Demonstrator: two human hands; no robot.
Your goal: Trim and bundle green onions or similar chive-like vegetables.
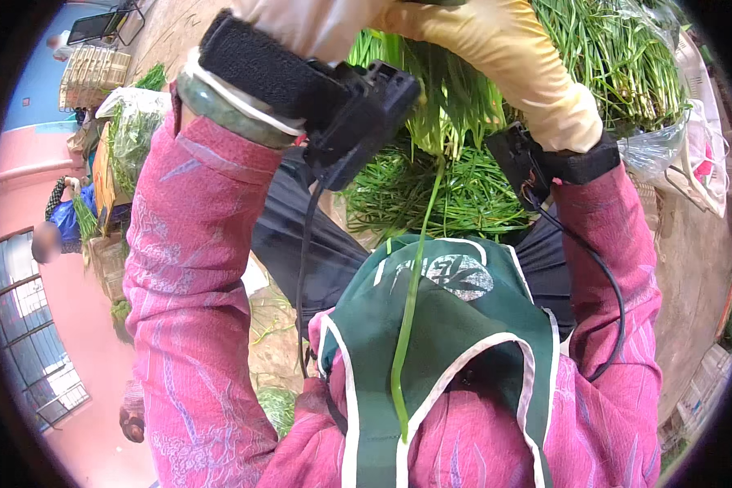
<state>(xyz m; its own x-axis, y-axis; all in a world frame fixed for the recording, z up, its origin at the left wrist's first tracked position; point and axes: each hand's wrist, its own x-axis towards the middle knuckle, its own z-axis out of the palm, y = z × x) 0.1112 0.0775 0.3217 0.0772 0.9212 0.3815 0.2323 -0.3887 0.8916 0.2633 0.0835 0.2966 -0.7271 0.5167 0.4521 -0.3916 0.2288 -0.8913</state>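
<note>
Both hands are gloved and raised at the top of the picture, partly cut off by its edge. My left hand [317,24], in a pale glove, has its fingers out of view. My right hand [494,43], in a yellowish glove, is at a hanging bunch of long green leafy stalks [442,91]; its fingertips are hidden too. One long green leaf [413,293] trails from the bunch over the green apron [372,329]. Below the bunch, a pile of cut green stalks [463,195] lies between the dark-trousered legs. Each wrist has a black strap with a device and a cable.
A large heap of green stalks [622,73] on clear plastic [653,149] stands at the upper right. At the left are a plastic-wrapped bundle of greens [137,131], stacked crates [94,73], and a person [55,238] beside a wooden board [104,177].
</note>
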